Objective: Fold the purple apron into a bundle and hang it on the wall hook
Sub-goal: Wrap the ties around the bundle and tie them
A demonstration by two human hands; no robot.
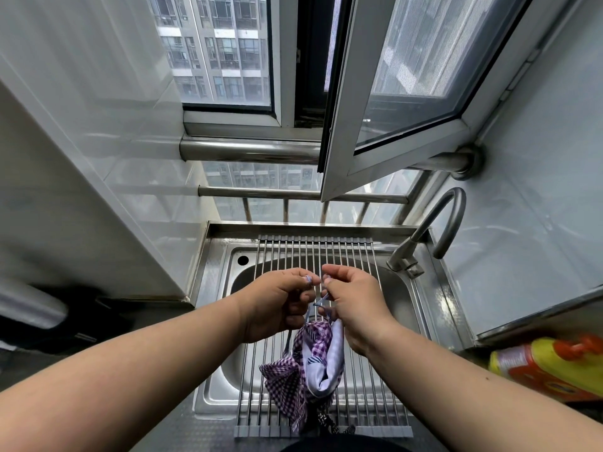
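Hanging bunched over the roll-up rack [326, 337] on the sink [396, 288], the purple apron [305, 360] dangles from its strap [321, 300]. Just above it, the left hand [277, 305] and right hand [354, 303], fingers curled, both pinch that strap. Farther right stands the faucet [434, 230].

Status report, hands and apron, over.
Left hand and right hand both pinch the strap. Purple checked fabric apron hangs bundled over metal sink rack. No hook visible.
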